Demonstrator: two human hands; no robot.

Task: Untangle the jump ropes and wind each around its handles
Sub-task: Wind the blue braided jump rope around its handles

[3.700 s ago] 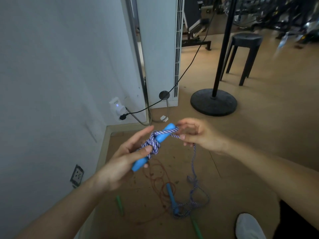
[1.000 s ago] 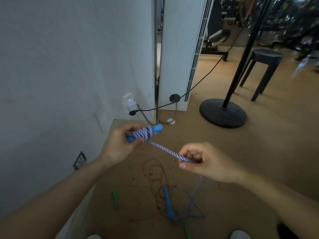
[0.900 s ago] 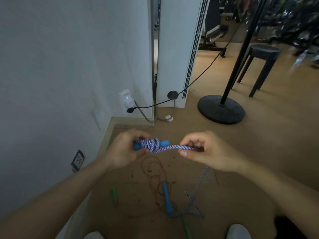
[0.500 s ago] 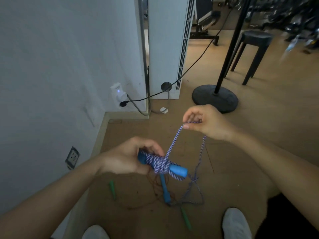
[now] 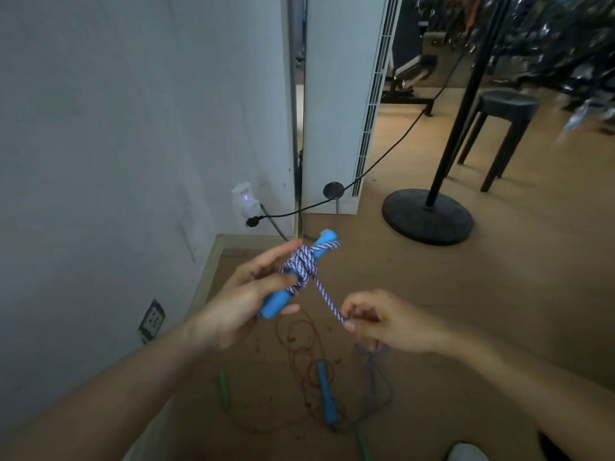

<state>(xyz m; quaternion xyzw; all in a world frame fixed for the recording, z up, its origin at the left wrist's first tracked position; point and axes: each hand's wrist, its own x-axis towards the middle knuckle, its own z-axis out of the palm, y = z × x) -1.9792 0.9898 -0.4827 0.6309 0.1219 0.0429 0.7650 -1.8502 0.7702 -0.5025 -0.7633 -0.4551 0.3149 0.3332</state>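
Left hand [image 5: 246, 301] gripping blue handle [image 5: 293, 277] wound with striped rope [image 5: 327, 302], right hand [image 5: 386, 321] pinching the rope taut, hands apart

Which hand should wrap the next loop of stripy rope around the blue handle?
Probably the right hand: it pinches the stripy rope just below the coils, free to circle. The left hand grips the blue handle, so it is better holding that steady.

A white wall [image 5: 116, 128] runs along the left above a tan floor [image 5: 499, 294]. A tall white vented unit [image 5: 339, 94] stands at its end; past it, 1 black stool [image 5: 506, 104] and a round-based black pole [image 5: 427, 224].
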